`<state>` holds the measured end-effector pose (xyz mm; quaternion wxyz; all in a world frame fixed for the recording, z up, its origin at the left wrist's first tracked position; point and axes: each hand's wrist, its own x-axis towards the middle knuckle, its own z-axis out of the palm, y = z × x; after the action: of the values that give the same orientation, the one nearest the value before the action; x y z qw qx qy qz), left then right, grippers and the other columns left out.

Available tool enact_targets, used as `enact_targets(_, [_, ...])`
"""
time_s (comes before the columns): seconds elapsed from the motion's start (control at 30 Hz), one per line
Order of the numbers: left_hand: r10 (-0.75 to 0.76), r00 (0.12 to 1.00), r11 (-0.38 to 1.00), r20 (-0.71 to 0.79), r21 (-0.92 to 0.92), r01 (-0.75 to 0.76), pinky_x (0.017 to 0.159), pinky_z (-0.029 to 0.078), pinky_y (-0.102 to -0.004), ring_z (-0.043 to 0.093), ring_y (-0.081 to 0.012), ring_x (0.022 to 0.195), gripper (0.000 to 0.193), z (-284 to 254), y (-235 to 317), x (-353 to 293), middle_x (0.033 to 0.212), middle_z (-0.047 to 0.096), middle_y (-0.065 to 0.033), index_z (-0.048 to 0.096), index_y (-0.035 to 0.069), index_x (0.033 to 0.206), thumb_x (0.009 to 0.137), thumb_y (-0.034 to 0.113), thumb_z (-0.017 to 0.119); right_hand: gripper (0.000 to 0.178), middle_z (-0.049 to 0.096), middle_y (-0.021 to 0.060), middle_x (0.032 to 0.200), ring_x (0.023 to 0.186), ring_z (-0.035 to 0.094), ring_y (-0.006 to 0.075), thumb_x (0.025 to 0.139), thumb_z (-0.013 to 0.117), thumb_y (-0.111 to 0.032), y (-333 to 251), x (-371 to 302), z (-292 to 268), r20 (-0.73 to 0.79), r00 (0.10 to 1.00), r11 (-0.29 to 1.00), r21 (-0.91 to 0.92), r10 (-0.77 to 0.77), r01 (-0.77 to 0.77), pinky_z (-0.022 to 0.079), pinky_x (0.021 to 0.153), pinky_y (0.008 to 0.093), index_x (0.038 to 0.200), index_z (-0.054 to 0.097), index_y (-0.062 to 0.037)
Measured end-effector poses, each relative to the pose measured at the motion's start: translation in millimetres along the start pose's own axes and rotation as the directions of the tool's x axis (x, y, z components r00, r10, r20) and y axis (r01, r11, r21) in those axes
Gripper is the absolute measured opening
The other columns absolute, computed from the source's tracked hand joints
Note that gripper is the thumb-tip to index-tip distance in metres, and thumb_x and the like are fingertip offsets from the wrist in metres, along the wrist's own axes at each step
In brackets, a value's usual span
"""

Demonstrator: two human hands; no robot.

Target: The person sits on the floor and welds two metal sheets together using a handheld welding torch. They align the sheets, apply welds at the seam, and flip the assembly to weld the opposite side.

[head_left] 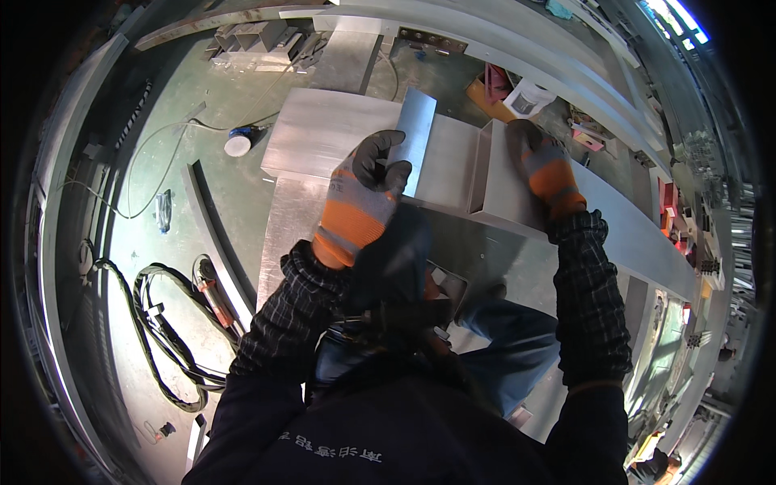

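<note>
Both my hands wear grey and orange work gloves with dark fingertips. My left hand [364,194] is closed, its thumb and fingers around the near-left edge of a shiny flat metal strip [417,133]. The strip lies across a wide silver metal panel [323,129]. To the right, a folded metal piece [505,182] with an upright flange sits on the same long work surface. My right hand [547,166] has its fingers curled over the far right part of that folded piece; its thumb is hard to make out.
A round white-faced tool [238,144] with a cord lies on the floor at left. Nearer are a coil of black cable [162,323], an orange-handled tool [214,301] and a long metal bar [214,234]. A white bucket [529,97] stands beyond my right hand, before long beams [517,56].
</note>
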<state>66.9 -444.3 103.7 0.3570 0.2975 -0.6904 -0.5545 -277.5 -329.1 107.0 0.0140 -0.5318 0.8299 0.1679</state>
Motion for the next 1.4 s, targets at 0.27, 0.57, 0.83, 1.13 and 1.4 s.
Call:
enact_targets(0.27, [-0.017,0.998,0.977,-0.067,-0.215,0.003,0.092,0.055,-0.0298,0.067,-0.0153,0.109,0.054,14,-7,-9,0.118,0.071,-0.0116,0.047,0.002,0.149,0.098,0.0,0.066,0.037,0.071,0.0216,0.124,0.114,0.067,0.0412,0.101,0.057,-0.033,-31,-27,-36,-0.498,0.847,0.821,0.552,0.185,0.145,0.051,0.102,0.0488,0.133,0.066,-0.0153])
enact_targets(0.57, [-0.068,0.993,0.926,-0.094,-0.376,0.028,0.091,0.054,-0.0294,0.068,-0.0152,0.106,0.054,9,-12,-10,0.117,0.071,-0.0113,0.047,0.002,0.149,0.098,0.002,0.067,0.074,0.046,0.0295,0.154,0.142,0.044,0.0492,0.094,0.07,-0.037,-45,-102,-58,-0.441,0.89,0.886,0.358,-0.117,0.294,0.034,0.12,0.0539,0.155,0.044,-0.0054])
enact_targets(0.83, [-0.009,0.986,0.962,-0.168,-0.27,-0.037,0.093,0.053,-0.0291,0.066,-0.0143,0.111,0.053,16,-20,-6,0.121,0.071,-0.0121,0.049,0.003,0.149,0.099,0.001,0.066,0.077,0.041,0.0266,0.158,0.149,0.031,0.0502,0.08,0.081,-0.051,-105,-107,-80,-0.114,0.927,0.927,-0.165,-0.357,0.337,0.03,0.12,0.0633,0.137,0.063,-0.0031])
enact_targets(1.13, [-0.003,0.991,0.953,-0.137,-0.299,-0.038,0.078,0.052,-0.0255,0.064,-0.011,0.088,0.05,18,-24,-6,0.101,0.069,-0.0064,0.052,0.003,0.145,0.098,0.01,0.07,0.023,0.063,0.0172,0.121,0.119,0.06,0.04,0.074,0.085,-0.023,-66,-141,-182,-0.407,0.819,0.908,-0.076,-0.406,0.412,0.051,0.095,0.0504,0.082,0.069,-0.0087])
enact_targets(1.4, [0.104,0.983,0.924,-0.154,-0.35,-0.153,0.063,0.054,-0.0209,0.07,-0.0089,0.086,0.051,9,-38,-8,0.114,0.076,-0.0072,0.055,0.012,0.149,0.1,0.013,0.072,0.025,0.056,0.0218,0.148,0.138,0.056,0.0385,0.089,0.081,-0.025,1,-179,-277,-0.309,0.797,0.84,-0.012,-0.519,0.543,0.049,0.112,0.0492,0.099,0.073,-0.0036])
